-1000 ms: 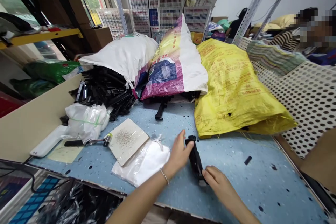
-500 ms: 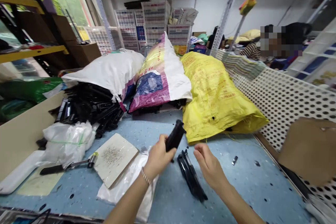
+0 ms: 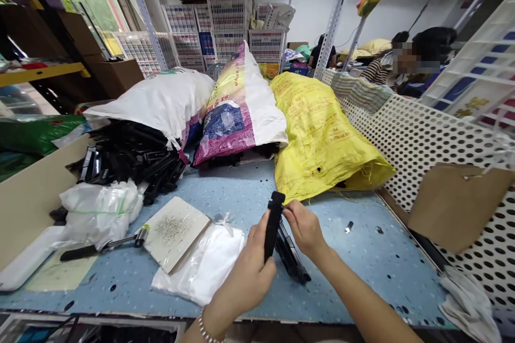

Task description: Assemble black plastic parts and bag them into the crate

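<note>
Left hand (image 3: 244, 273): gripping upright black plastic bar (image 3: 273, 225) | right hand (image 3: 303, 228): narrow, fingers touching bar's top | black plastic piece (image 3: 292, 260) below, on blue bench (image 3: 354, 273)

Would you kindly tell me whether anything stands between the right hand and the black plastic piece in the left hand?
Nothing visible does: the right hand is at the black plastic piece in the left hand; another black piece lies below.
</note>
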{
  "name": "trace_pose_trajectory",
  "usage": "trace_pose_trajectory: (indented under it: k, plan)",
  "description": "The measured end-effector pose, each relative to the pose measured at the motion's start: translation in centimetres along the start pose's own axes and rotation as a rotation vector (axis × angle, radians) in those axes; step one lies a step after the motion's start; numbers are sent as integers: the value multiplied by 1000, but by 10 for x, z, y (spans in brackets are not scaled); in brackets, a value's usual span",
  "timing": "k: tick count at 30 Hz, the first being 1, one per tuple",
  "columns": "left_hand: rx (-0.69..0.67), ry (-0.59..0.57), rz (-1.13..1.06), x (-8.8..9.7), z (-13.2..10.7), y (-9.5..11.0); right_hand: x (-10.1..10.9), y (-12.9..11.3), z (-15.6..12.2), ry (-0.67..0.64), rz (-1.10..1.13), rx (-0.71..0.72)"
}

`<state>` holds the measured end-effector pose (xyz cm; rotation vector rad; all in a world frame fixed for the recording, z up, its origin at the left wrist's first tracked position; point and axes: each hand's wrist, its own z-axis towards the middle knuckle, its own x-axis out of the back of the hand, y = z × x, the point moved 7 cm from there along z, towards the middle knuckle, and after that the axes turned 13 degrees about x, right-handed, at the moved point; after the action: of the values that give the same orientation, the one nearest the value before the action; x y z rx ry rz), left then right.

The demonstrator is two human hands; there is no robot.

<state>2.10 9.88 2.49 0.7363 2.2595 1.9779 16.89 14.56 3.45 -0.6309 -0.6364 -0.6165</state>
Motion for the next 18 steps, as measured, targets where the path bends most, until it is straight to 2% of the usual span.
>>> trace_pose_trajectory:
  k: [2, 4, 8, 11, 13, 14, 16, 18]
  plan:
    - [15, 41, -119, -1, 9, -4, 0, 4, -2, -35, 7, -97]
    - [69, 79, -273, 3, 19, -10, -2, -5, -6, -91, 12, -85]
    - [169, 128, -475, 12, 32, -23, -15, -48, -27, -201, -68, 213]
    - [213, 187, -522, 17, 39, -42, -31, -59, -38, -238, -119, 300]
    - [278, 222, -470, 17, 42, -63, -46, -46, -32, -332, -47, 258]
    - [318, 233, -412, 15, 42, -74, -53, -31, -24, -385, 11, 183]
    - [383, 239, -246, 8, 40, -92, -64, 9, 3, -433, 107, -54]
    - [416, 238, -56, -4, 34, -102, -71, 56, 40, -394, 126, -297]
